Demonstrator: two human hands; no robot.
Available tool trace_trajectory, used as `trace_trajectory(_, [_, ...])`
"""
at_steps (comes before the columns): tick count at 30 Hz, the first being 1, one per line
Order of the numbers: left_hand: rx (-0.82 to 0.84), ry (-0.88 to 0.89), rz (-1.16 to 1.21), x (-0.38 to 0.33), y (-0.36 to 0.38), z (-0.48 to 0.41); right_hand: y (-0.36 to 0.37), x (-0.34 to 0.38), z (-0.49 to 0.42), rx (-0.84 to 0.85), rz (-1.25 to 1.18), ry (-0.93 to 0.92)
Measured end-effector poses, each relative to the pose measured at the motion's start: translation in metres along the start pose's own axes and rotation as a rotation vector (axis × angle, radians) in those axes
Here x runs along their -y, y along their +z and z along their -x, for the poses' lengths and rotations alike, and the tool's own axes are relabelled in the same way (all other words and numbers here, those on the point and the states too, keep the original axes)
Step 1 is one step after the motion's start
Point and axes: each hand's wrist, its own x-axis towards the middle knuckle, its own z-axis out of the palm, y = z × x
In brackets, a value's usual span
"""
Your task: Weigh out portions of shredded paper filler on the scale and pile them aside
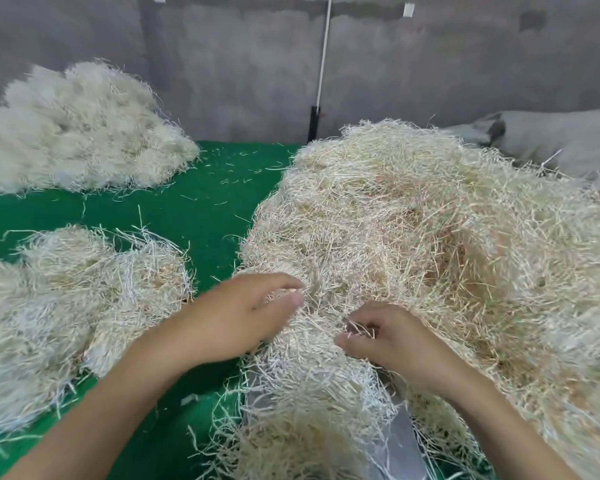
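Grey concrete wall [239, 81] is backing a green-covered counter [194, 209]; a big heap [430, 220] of shredded paper filler is sprawling over its right half, and finished piles [66, 299] are sitting well apart to the left. The portion [309, 375] is lying on the scale [400, 433] (only grey slivers are showing), directly below both hands and equally near each. The left hand [243, 317] is curling its fingers [274, 282] round a tuft; the right hand [392, 337] is pinching strands just beside it. The portion is looking pale, wiry and springy, its far edge tangling into the heap.
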Motion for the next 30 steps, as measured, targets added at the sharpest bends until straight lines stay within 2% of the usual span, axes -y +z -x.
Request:
trace_trajectory(3, [0.210, 0.069, 0.085, 0.003, 0.023, -0.011, -0.010, 0.000, 0.003, 0.020, 0.015, 0.031])
trace_trajectory(5, [0.239, 0.084, 0.142, 0.008, 0.029, -0.013, -0.021, 0.004, 0.010, -0.009, 0.005, 0.049])
trace_trajectory(7, [0.251, 0.106, 0.176, 0.007, 0.029, -0.017, -0.031, 0.010, 0.015, -0.124, -0.019, 0.057])
trace_trajectory(9, [0.170, 0.144, 0.190, 0.000, 0.028, -0.023, -0.037, 0.016, 0.015, -0.330, 0.007, 0.036])
trace_trajectory(12, [-0.052, 0.162, 0.193, -0.016, 0.020, -0.033, -0.037, 0.026, 0.007, -0.614, 0.168, 0.003])
trace_trajectory(16, [-0.207, 0.167, 0.242, -0.025, 0.004, -0.037, -0.038, 0.029, -0.006, -0.820, 0.360, -0.038])
trace_trajectory(20, [-0.212, 0.147, 0.187, -0.027, -0.002, -0.036, -0.038, 0.024, -0.017, -0.806, 0.461, -0.022])
trace_trajectory(26, [-0.220, 0.101, 0.241, -0.026, -0.001, -0.031, -0.027, 0.017, -0.023, -0.598, 0.429, -0.052])
trace_trajectory(30, [-0.252, 0.070, 0.239, -0.028, -0.003, -0.031, -0.028, 0.016, -0.024, -0.552, 0.453, -0.028])
